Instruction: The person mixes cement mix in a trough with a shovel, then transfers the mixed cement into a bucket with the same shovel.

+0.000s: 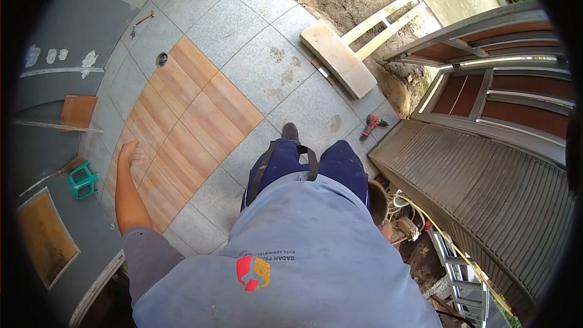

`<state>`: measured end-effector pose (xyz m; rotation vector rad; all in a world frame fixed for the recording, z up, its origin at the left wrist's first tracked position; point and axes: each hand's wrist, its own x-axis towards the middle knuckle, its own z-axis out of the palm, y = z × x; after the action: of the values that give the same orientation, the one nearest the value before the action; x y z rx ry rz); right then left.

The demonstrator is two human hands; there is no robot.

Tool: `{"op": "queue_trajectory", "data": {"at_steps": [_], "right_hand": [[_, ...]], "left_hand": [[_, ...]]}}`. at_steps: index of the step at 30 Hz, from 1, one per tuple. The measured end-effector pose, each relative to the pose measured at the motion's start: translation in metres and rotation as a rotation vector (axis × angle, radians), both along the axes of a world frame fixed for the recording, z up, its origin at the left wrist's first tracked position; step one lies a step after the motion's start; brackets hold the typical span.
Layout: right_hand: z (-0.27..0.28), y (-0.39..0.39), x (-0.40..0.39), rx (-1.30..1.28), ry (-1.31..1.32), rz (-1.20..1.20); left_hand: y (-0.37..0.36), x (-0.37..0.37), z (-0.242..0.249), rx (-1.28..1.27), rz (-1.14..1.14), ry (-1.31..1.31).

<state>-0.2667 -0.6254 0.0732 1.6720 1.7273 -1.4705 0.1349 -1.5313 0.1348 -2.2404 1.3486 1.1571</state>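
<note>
The left hand (132, 155) hung half open, fingers loosely curled, and we saw it above the wood-patterned tiles (197, 124), which lay as a block within the grey floor (249, 42). Of the right hand (386, 229) we glimpsed only a sliver near the bucket (379, 201); we could not tell whether it gripped anything. We saw a green stool (83, 180) beyond the left hand, a drain (161, 59) beside the tiles' far corner, and a red drill (372, 126) by the ribbed step (473, 194).
</note>
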Motion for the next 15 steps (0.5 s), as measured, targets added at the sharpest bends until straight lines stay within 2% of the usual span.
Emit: {"op": "queue_trajectory", "data": {"at_steps": [3,10,15], "right_hand": [[0.003,-0.037,-0.021,0.037,-0.001,0.033],[-0.041,-0.104,-0.090,-0.083,-0.007,0.053],[-0.057,-0.210,-0.176,-0.137,0.005,0.076]], "left_hand": [[-0.042,-0.025,-0.004,-0.101,-0.085,0.016],[-0.147,-0.135,-0.006,-0.036,-0.276,0.042],[-0.248,-0.222,0.006,-0.096,-0.314,0.059]]}}
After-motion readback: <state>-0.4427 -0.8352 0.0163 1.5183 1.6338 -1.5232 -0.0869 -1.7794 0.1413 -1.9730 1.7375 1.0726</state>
